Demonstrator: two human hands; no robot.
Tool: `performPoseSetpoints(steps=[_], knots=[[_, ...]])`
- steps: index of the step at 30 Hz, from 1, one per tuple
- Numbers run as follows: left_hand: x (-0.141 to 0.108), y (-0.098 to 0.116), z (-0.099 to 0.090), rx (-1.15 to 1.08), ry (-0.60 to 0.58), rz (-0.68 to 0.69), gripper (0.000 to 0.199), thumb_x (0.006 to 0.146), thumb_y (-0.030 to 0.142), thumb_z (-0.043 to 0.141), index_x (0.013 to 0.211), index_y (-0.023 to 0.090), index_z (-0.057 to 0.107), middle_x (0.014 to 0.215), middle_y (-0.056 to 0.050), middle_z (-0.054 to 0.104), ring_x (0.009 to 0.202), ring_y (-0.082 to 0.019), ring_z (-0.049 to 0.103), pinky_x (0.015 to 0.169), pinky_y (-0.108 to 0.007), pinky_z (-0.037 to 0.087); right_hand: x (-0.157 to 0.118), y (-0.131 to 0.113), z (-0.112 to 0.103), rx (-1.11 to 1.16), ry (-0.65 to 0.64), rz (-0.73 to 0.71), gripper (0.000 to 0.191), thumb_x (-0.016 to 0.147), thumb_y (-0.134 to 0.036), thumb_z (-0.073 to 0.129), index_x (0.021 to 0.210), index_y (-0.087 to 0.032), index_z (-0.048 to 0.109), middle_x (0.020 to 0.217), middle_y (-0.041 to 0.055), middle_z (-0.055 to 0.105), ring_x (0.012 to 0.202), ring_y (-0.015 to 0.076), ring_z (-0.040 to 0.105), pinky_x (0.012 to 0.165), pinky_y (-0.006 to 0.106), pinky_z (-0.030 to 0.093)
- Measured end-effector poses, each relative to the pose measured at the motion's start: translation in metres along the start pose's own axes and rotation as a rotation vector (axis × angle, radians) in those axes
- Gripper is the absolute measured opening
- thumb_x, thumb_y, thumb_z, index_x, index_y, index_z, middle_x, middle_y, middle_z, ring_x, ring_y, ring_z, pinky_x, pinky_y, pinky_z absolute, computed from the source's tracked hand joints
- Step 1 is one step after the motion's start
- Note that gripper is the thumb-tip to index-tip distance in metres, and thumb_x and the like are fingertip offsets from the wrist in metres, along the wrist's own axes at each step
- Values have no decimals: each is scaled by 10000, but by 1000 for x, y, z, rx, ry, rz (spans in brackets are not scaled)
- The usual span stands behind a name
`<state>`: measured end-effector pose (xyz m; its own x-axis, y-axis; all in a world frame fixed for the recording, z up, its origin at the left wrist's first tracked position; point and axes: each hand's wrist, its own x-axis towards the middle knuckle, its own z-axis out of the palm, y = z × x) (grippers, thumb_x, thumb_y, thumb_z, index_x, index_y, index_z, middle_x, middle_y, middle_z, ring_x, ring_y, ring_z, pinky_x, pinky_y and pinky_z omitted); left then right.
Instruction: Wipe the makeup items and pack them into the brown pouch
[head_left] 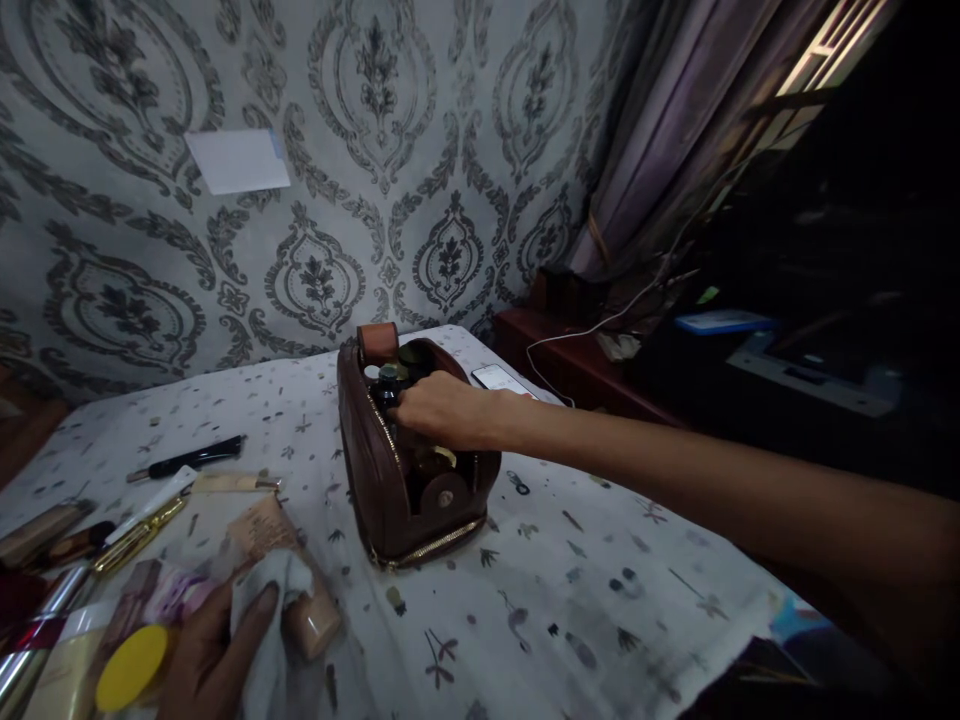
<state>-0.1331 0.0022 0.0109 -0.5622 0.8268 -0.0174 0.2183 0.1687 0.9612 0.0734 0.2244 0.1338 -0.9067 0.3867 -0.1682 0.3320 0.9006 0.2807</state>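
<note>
A brown leather makeup bag stands unzipped on the cloth-covered table, with dark bottles and jars inside. My right hand reaches into it from the right, fingers curled down beside a dark bottle. Its fingertips are hidden, so whatever they grip does not show clearly. At the lower left, my left hand is closed on a white cloth. Just beyond that cloth lies a beige foundation tube, partly covered by it. A yellow round lid is close to the left wrist.
Several cosmetics lie on the left, among them a black-handled brush and a gold tube. A phone rests behind my right forearm. A white cable runs over the dark red furniture beside the table.
</note>
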Motion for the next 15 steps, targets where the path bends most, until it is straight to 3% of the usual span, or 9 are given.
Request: performPoseSetpoints(steps=[4, 9, 15], knots=[[5, -7, -5, 39, -46, -44, 465, 675, 651, 723, 792, 200, 717, 625, -11, 644, 563, -200, 573, 537, -270, 499, 4, -1, 3, -5, -1, -1, 217, 908, -70, 502, 945, -120, 710, 903, 147, 738, 879, 238, 716, 697, 305, 501], [18, -17, -16, 86, -123, -24, 463, 619, 640, 760, 746, 197, 715, 709, -45, 695, 709, -257, 660, 607, -279, 544, 10, -1, 7, 2, -17, -29, 201, 902, -66, 518, 945, -115, 708, 922, 155, 741, 904, 228, 711, 712, 291, 498], [7, -10, -7, 72, -44, -31, 467, 665, 653, 722, 789, 202, 712, 677, -26, 675, 675, -238, 633, 562, -270, 512, 15, 2, 13, 13, -14, -44, 217, 898, -55, 502, 973, -104, 700, 916, 164, 737, 915, 246, 711, 737, 319, 510]])
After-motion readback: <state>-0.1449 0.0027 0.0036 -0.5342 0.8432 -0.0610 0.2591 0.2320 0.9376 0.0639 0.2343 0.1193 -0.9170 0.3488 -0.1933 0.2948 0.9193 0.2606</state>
